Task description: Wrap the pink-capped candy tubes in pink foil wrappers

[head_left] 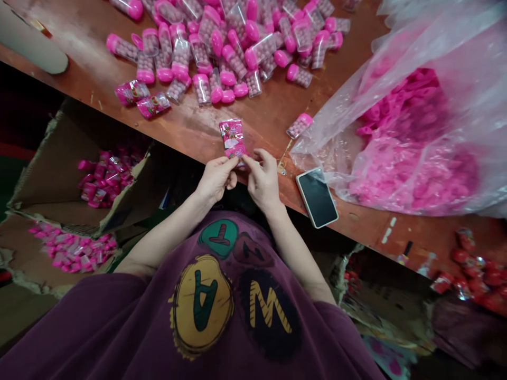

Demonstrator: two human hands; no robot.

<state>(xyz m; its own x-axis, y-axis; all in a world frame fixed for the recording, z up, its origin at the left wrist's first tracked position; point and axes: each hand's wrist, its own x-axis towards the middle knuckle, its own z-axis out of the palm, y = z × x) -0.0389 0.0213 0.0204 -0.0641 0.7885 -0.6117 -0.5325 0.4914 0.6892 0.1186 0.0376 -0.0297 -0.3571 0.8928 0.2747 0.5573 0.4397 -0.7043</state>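
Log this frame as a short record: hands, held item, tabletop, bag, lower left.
left hand: pinching near end of pink printed packet
right hand: pinching same end
tabletop: heaped pink-capped clear tubes of pink balls; two more pink packets at the heap's left
right of hands: smartphone, screen dark
plastic bag: translucent, holding pink pieces
lower left: cardboard box containing pink wrapped items

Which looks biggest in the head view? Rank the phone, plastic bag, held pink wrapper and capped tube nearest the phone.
1. Plastic bag
2. Phone
3. Held pink wrapper, its near end partly hidden
4. Capped tube
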